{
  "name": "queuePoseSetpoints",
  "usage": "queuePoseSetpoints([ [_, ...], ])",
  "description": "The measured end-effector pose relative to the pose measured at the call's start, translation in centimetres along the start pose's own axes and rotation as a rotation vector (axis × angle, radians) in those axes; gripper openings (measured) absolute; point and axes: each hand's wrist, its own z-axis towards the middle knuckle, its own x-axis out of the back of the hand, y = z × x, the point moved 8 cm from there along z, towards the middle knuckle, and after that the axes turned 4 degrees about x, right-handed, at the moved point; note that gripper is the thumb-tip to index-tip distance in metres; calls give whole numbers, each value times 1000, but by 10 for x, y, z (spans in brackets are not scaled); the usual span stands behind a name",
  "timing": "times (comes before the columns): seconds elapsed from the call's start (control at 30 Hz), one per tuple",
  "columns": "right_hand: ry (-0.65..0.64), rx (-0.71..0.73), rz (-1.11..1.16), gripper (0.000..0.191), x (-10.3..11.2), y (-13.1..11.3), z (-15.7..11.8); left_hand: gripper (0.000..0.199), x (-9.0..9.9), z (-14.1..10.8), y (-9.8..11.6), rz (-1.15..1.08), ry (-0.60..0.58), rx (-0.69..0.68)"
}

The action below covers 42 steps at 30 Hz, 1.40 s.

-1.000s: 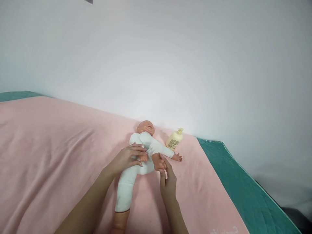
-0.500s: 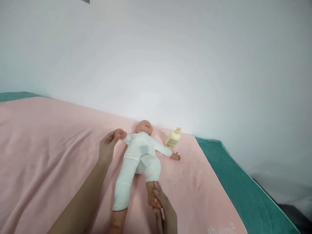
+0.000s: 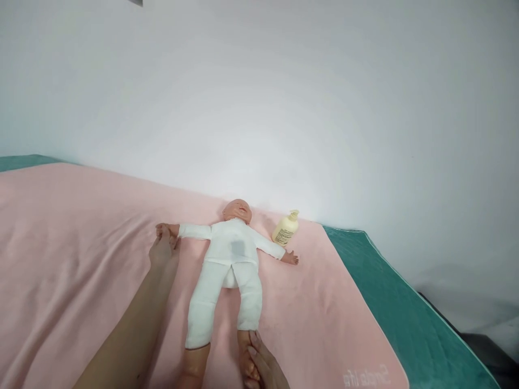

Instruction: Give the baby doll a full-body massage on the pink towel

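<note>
A baby doll in a white cloth suit lies on its back on a pink blanket, arms spread and head at the far edge by the wall. My left hand is closed on the doll's hand at the end of its outstretched left-side arm. At the bottom, my right hand grips the doll's right-side foot, partly cut off by the frame's edge. The doll's other foot lies untouched at the bottom.
A pale yellow pump bottle stands beyond the doll's right-side arm. Green cloth shows past the pink blanket at the right and far left. A white wall rises behind. Something dark lies at the lower right.
My left hand has moved left and down, and the doll's arm it holds is now stretched outward. My right hand has moved down, straightening the doll's bent leg.
</note>
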Motion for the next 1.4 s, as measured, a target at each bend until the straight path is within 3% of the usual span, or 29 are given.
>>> queuePoseSetpoints([
  [0.07, 5, -5, 9, 46, 3, 2, 1, 3, -7, -3, 5, 30, -7, -43],
  [0.2, -9, -169, 73, 41, 6, 17, 10, 21, -31, -16, 16, 131, -113, -134],
  [0.3, 14, -319, 128, 40, 11, 31, 27, 35, -54, -32, 22, 359, -307, -205],
  [0.37, 31, -327, 123, 39, 16, 34, 47, 41, -69, -45, 20, 531, -474, -238],
  [0.47, 54, -302, 101, 40, 22, 36, 81, 36, -82, -61, 13, 728, -681, -281],
  [0.6, 69, -388, 120, 41, 23, 50, 110, 24, -94, -78, 0, 877, -918, -416],
  [0.7, 61, -462, 140, 42, 20, 62, 120, 20, -100, -87, -8, 939, -1040, -521],
  [0.8, 30, -494, 143, 41, 16, 68, 128, 22, -103, -91, -14, 1019, -1089, -559],
  [1.0, 38, -530, 213, 39, 16, 70, 138, 25, -103, -91, -20, 1093, -1120, -539],
  [1.1, 34, -562, 217, 40, 17, 69, 132, 23, -100, -88, -14, 1034, -1068, -497],
  [1.27, 10, -559, 204, 41, 23, 57, 110, 37, -85, -63, 5, 767, -733, -286],
  [1.4, 5, -465, 211, 39, 28, 37, 82, 40, -64, -39, 20, 445, -424, -267],
])
